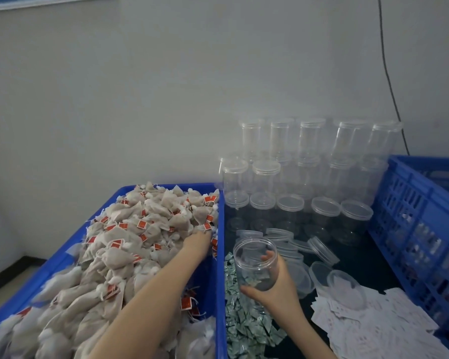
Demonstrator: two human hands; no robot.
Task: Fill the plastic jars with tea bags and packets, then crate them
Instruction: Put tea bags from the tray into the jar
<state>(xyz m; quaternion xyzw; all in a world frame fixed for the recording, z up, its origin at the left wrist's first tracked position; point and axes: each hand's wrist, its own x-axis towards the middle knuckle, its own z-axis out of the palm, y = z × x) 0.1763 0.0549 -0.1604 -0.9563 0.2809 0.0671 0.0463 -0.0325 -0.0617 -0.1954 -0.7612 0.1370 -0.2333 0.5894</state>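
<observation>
1. Step in hand, my read: grab tea bags from the blue bin (219, 255) and load the open jar (255, 263).
2. Right hand (272, 287) grips the jar round its lower body, thumb under the near side, fingers wrapped on the far wall. Jar is lidless, mouth tilted up and toward the bin.
3. Left hand (198, 240) is dug into the tea bags (130, 229) at the bin's right edge. Fingers are buried, so can't tell if they've closed on a bag or lie flat.
4. Jar sits just right of the bin's right wall, near the left hand, only the wall between them. Short transfer.
5. To do it well: pinch a small bunch, keep strings and red tags inside the fist, lift clear of the wall before crossing.
6. Keep the jar mouth tipped toward the bin and hold it steady. Clear plastic is probably light and slippery, so don't loosen the wrap.
7. Risk: tags snagging on neighbours and dragging extra bags over the edge.
8. Packets (240, 314) lie in a heap just right of the bin wall, below the jar. Loose lids (322, 248) and stacked empty jars (296, 177) lie further right and behind.
</observation>
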